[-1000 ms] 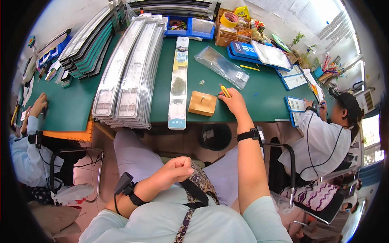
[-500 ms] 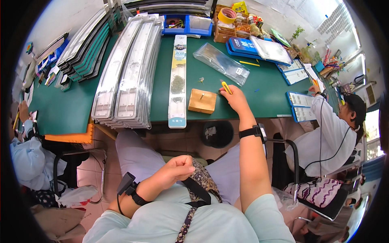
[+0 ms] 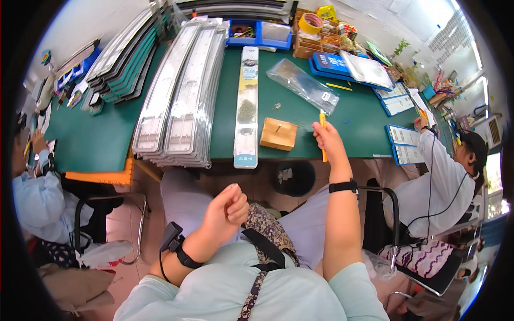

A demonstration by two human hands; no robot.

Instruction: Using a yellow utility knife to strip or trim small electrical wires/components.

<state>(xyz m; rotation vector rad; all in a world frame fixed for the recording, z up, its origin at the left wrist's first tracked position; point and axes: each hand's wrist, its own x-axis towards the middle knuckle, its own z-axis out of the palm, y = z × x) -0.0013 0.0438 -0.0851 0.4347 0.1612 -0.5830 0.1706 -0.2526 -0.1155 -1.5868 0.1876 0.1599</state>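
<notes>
My right hand (image 3: 329,143) is raised at the table's near edge, its fingers wrapped round a slim yellow utility knife (image 3: 322,120) held upright. Just left of it sits a small wooden block (image 3: 278,134) with a metal pin standing in its top. My left hand (image 3: 229,206) hovers over my lap, fingers curled and thumb up; whether anything is inside cannot be seen. A long printed card or pack (image 3: 247,142) lies left of the block, pointing away from me. Beyond the block is a tiny tangled bit (image 3: 277,106), too small to name.
Tall stacks of long clear plastic packs (image 3: 179,117) stand at the left. A clear plastic bag (image 3: 294,80) lies farther back, near blue bins (image 3: 276,33) and a wooden organiser (image 3: 304,49). A dark bin (image 3: 295,179) is below the edge. Co-workers sit on both sides.
My right hand has drawn back from beside the block, and the knife has swung upright. My left hand has lifted and turned, its fingers still curled. The view has shifted slightly.
</notes>
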